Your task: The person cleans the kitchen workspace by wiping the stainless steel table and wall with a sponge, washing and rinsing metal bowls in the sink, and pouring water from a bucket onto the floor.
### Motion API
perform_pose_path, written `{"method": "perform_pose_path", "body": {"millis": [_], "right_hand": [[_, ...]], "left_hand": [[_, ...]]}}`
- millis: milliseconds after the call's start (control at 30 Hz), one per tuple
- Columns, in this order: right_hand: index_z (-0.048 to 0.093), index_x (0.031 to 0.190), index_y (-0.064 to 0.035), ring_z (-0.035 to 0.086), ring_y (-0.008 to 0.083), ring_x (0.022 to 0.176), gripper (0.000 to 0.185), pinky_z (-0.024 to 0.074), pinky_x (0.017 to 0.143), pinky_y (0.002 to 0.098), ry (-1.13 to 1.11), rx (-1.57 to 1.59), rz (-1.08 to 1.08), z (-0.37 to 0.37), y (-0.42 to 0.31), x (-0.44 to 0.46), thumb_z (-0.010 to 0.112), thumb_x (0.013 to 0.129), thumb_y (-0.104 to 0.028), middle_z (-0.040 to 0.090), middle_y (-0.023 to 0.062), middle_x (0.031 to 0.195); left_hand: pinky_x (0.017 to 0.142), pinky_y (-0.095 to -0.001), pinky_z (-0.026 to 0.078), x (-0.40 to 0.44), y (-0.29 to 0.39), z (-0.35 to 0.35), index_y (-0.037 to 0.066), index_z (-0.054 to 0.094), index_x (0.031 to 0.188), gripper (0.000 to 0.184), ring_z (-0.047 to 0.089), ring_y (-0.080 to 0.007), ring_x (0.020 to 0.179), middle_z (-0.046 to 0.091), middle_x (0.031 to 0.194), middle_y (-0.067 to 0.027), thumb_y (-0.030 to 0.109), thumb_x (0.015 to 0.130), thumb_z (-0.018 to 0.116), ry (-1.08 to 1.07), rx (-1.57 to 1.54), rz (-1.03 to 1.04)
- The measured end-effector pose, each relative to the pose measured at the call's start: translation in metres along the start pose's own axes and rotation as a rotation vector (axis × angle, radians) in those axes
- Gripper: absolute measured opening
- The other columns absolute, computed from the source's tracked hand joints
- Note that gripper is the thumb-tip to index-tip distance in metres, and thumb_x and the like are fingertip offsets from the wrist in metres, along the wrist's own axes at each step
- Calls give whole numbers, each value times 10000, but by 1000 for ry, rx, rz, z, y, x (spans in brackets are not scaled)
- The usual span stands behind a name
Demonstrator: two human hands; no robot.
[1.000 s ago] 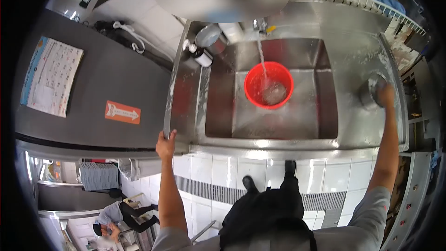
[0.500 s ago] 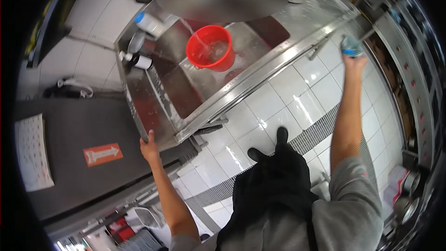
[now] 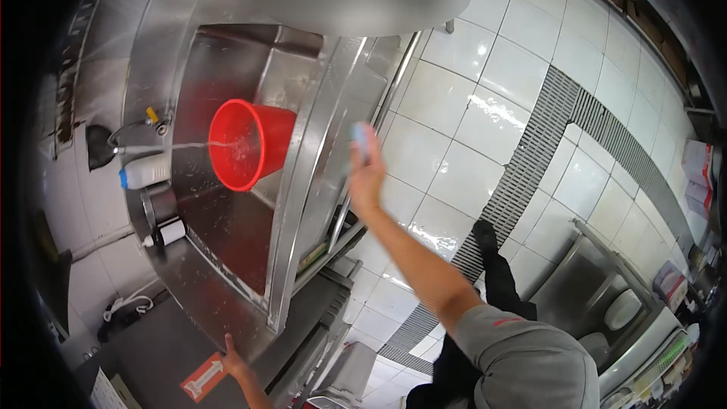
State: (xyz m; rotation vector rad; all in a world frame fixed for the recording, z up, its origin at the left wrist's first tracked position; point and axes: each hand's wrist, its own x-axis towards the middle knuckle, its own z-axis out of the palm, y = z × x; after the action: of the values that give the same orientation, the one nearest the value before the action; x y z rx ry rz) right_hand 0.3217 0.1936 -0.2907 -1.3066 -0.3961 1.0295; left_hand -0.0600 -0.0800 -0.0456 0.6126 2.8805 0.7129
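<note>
A red bucket (image 3: 241, 144) stands in the steel sink (image 3: 227, 235), and a stream of water runs into it from the tap (image 3: 120, 150). My left hand (image 3: 236, 366) is at the corner edge of the sink, thumb up and fingers wrapped round the rim. Over the sink's front edge, my right hand (image 3: 366, 178) is closed round a small pale-blue item (image 3: 362, 138), too blurred to name.
Beside the sink are a white bottle with a blue cap (image 3: 145, 173), a metal pot (image 3: 157, 203) and a pump bottle (image 3: 168, 233). A floor drain grate (image 3: 522, 163) crosses the white tiles. A grey bin (image 3: 352, 369) stands below.
The view has turned to the right. My right hand left the metal container on the drainboard, took the pale-blue item and has come back near the sink's front edge. Water still runs.
</note>
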Motion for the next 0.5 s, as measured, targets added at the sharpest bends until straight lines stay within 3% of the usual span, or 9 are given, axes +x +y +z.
{"method": "perform_pose_path", "body": {"millis": [33,133,200,300,400,500], "right_hand": [[398,1402,-45,391,231,1306,486,307,1082,331,15,10,10,19,-2,3,470,986,-285,429,110,1415],[311,1422,1,325,245,1348,517,244,1118,349,-135,752,374,64,-1,16,425,996,-268,336,133,1467],[282,1429,17,303,249,1363,528,223,1130,355,-198,1007,489,70,23,44,410,999,-262,305,141,1485],[247,1426,49,305,277,1363,501,209,1137,378,102,-272,-99,34,105,138,375,995,-172,320,182,1465],[202,1444,44,263,266,1384,513,189,1144,366,187,-383,-220,48,128,87,352,997,-159,262,189,1498],[173,1459,33,200,253,1409,525,165,1150,353,138,156,-482,75,60,11,316,1010,-197,201,168,1530]], "left_hand": [[910,-322,438,0,3,-1,-67,508,1248,605,583,-218,998,603,1166,-128,336,841,702,1,13,16],[895,-324,456,-13,16,1,-42,487,1283,640,587,-214,1001,588,1186,-142,349,828,710,-61,-78,-12],[872,-351,486,-14,19,1,-3,479,1303,641,599,-253,1022,590,1192,-121,381,835,689,-37,-39,-99],[873,-362,494,-15,22,1,10,484,1301,615,603,-252,1013,595,1187,-121,375,845,676,-80,-77,-107],[876,-368,496,-19,28,3,12,478,1306,608,603,-250,1018,594,1192,-122,366,850,672,-109,-100,-112],[872,-369,500,-15,25,1,13,472,1310,606,604,-249,1022,593,1194,-123,359,854,668,-94,-101,-152]]}}
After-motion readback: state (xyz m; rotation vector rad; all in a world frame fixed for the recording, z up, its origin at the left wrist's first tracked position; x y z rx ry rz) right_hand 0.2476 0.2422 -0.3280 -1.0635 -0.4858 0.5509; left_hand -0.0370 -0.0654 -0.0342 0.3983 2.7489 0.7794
